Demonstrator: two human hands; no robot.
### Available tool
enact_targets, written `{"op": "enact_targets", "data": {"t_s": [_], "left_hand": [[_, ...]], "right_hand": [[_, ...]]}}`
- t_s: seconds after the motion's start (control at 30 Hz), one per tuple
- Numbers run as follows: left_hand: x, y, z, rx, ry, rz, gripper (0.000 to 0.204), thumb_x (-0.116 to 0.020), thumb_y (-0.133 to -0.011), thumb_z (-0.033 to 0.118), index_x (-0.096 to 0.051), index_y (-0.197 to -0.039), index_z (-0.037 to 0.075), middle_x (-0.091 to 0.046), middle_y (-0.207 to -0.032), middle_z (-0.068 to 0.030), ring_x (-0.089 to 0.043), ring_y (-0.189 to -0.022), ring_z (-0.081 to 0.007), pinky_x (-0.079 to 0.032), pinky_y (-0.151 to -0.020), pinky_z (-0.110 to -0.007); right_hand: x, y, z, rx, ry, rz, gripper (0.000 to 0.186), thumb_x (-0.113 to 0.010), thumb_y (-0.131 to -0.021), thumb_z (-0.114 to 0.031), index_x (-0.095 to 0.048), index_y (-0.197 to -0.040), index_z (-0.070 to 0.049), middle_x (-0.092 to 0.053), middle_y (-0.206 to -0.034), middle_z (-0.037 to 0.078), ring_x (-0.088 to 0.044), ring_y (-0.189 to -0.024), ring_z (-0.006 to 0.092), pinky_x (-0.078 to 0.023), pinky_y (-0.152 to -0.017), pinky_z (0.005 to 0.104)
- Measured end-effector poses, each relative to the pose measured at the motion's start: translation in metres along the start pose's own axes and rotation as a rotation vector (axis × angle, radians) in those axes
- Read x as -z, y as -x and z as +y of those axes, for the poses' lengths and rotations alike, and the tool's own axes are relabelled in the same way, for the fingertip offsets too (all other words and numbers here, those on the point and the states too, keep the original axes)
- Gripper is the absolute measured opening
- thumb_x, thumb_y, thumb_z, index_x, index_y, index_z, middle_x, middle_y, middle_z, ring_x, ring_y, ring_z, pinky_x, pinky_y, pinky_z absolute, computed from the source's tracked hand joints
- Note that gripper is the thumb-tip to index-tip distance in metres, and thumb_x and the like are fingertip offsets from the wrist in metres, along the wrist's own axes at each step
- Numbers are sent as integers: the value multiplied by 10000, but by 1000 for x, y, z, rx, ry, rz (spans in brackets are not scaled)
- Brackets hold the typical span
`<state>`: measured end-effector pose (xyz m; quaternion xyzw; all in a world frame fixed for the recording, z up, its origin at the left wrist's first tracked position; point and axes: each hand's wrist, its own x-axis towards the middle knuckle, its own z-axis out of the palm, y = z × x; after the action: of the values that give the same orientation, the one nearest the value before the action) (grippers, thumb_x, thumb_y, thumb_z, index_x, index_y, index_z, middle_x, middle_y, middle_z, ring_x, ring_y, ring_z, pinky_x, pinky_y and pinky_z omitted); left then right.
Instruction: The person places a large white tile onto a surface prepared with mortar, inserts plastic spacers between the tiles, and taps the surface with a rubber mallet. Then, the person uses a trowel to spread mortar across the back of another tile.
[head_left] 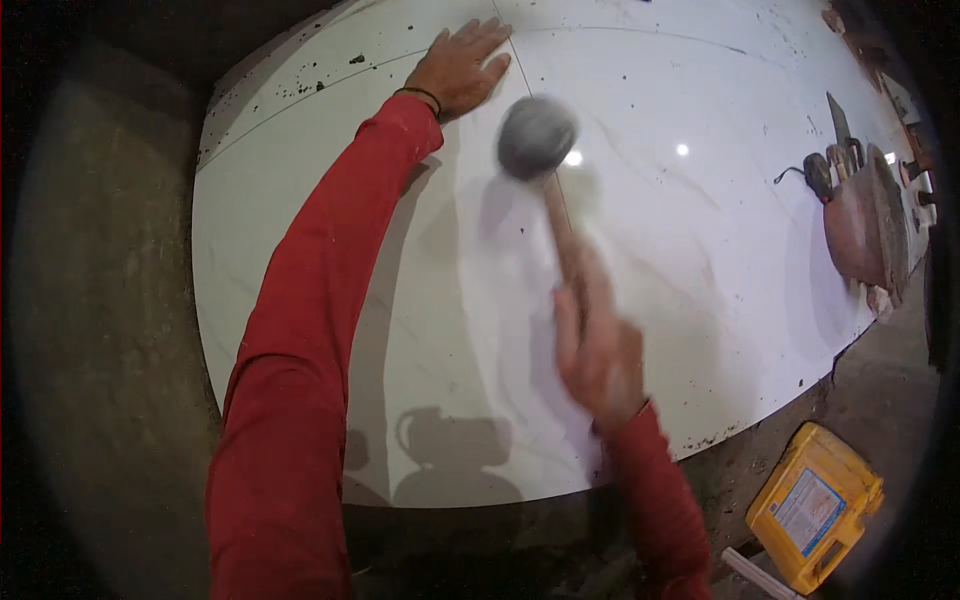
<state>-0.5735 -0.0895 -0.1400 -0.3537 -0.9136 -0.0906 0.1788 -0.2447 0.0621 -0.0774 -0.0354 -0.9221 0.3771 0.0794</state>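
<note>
My right hand [600, 350] is closed round the wooden handle of a rubber mallet [537, 138], whose dark grey head is blurred by motion. The mallet head hangs over the seam between two large white marbled floor tiles [650, 300]; whether it touches them I cannot tell. Farther up, to the left of the mallet, my left hand [462, 68] lies flat on the tile with its fingers spread, close to the seam. Red sleeves cover both forearms, and a dark cord circles the left wrist.
A reddish-brown bucket [866, 225] at the right edge holds several hand tools. A yellow plastic jerrycan [818, 508] lies on the dark ground at lower right, near a white strip [757, 573]. Bare wall or floor [110, 300] borders the tiles on the left. Dark crumbs [318, 86] dot the far tiles.
</note>
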Motion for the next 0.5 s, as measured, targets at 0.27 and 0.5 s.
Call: {"op": "enact_targets", "data": {"t_s": [0.27,0.5], "left_hand": [[4,-5,11,51,-108,-44,491,-331,-964,435,-367,-1414,241,-325,-1490,-69,-312,-1360,-312,-247,-1108,-526],[12,1,11,146,-170,-123,480,-338,-944,487,-354,-1407,361,-314,-1496,-67,-316,-1353,-353,-236,-1035,-686]], "right_hand": [[-5,57,-32,152,-50,-107,572,-579,-896,-199,-360,-1409,-73,-581,-571,101,-549,-394,229,-436,-386,361],[4,69,-50,33,17,-353,534,-568,-902,-200,-386,-1385,-62,-617,-614,117,-579,-426,248,-448,-396,368]]}}
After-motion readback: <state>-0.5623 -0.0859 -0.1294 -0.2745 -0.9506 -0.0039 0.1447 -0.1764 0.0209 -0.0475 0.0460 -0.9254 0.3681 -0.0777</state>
